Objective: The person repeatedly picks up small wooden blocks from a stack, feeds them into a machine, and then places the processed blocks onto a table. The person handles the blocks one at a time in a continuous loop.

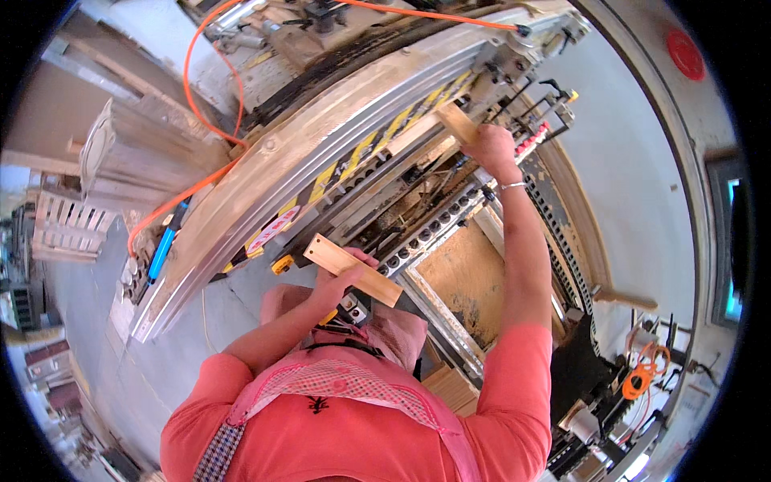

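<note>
L hand (344, 277) wraps round a holed board (379, 286) by the machine's (361, 100) near edge; R hand (491, 151), curled firmly, grips a 2nd board (456, 122) nr its far-right corner. Prob. best: keep 2nd board square, fingertips clear of metalwork, L elbow tucked.

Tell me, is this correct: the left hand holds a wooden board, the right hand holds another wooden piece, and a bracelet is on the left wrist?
Not quite: the head view shows the bracelet on the right wrist. The left hand holds a wooden board, the right hand another wooden piece.
</note>
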The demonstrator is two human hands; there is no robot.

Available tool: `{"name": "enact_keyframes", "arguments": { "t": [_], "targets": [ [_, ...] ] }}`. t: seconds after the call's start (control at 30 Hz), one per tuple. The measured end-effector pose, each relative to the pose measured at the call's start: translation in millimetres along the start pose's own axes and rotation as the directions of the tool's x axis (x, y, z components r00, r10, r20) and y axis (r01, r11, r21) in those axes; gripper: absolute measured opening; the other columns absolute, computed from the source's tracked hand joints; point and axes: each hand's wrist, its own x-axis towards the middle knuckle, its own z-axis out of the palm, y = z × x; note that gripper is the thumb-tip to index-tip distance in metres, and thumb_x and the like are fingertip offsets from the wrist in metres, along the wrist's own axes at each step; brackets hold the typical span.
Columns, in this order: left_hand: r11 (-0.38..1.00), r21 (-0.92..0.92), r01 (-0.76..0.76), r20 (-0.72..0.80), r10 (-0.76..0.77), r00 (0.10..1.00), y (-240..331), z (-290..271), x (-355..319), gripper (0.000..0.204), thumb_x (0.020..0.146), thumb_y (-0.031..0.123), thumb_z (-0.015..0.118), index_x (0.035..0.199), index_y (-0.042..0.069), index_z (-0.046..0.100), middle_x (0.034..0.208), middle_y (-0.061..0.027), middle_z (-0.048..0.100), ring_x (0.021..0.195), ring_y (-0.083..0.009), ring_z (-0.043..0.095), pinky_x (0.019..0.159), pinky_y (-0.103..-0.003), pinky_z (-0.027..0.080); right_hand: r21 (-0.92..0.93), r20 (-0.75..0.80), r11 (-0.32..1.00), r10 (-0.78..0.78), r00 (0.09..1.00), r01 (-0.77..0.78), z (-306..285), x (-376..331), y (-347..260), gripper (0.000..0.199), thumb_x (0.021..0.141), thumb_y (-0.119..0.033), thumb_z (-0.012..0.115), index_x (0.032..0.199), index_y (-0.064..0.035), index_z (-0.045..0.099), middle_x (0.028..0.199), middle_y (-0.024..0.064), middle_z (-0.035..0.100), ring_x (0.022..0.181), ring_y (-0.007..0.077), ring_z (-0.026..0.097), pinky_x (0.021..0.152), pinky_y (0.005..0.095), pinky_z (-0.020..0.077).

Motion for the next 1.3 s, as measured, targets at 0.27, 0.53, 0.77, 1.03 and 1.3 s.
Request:
{"name": "enact_keyframes", "arguments": {
  "t": [0.27,0.53,0.77,1.03,1.3],
  "targets": [
    [0.934,-0.315,0.171,-0.065,-0.201,0.977,21,-29,-55,0.037,0.086,0.02,0.06,0.117,0.004,0.049,0.106,-0.0114,0.058,0.097,-0.0217,0.059,0.077,-0.034,0.051,-0.066,-0.088,0.995,-0.078,0.993,0.073,0,-2,-2,0.039,0.061,-0.042,0.065,0.071,-0.0039,0.067,0.069,0.0188,0.063,0.068,0.0335,0.063,0.064,0.0416,0.0505],
    [0.943,-0.303,0.141,-0.161,-0.197,0.967,26,-51,-100,0.043,0.079,0.002,0.065,0.118,0.001,0.048,0.108,-0.0106,0.056,0.1,-0.0226,0.058,0.082,-0.033,0.052,-0.038,-0.11,0.994,-0.108,0.988,0.104,4,-1,1,0.035,0.061,-0.038,0.072,0.074,-0.0055,0.067,0.073,0.0177,0.064,0.068,0.033,0.064,0.061,0.0416,0.0512],
    [0.953,0.291,0.091,-0.605,0.109,0.789,9,-117,-152,0.047,0.076,0.008,0.068,0.118,0.004,0.049,0.102,-0.0076,0.058,0.095,-0.0186,0.057,0.079,-0.032,0.049,-0.061,-0.126,0.987,-0.157,0.98,0.15,-1,-1,-9,0.034,0.058,-0.031,0.073,0.071,-0.0009,0.063,0.067,0.02,0.062,0.066,0.0376,0.061,0.06,0.0443,0.0488],
    [0.98,0.127,-0.154,-0.966,0.157,0.204,3,-312,-233,0.036,0.086,0.02,0.058,0.119,0.006,0.054,0.086,0.0009,0.061,0.069,-0.0074,0.054,0.057,-0.023,0.043,-0.003,-0.381,0.997,-0.075,0.922,0.079,14,-18,-18,0.052,0.068,-0.032,0.074,0.104,0.0004,0.059,0.099,0.0228,0.06,0.086,0.041,0.057,0.074,0.0451,0.0465],
    [0.958,0.23,0.172,-0.964,0.249,-0.097,1,-589,-354,0.03,0.08,0.024,0.061,0.106,0.01,0.066,0.082,-0.0023,0.067,0.068,-0.0106,0.059,0.061,-0.027,0.047,0.155,-0.218,0.96,0.265,0.939,-0.234,28,-129,-69,0.04,0.078,-0.028,0.066,0.107,-0.0006,0.061,0.098,0.0186,0.063,0.082,0.0293,0.061,0.071,0.0384,0.0479]
  ]
}}
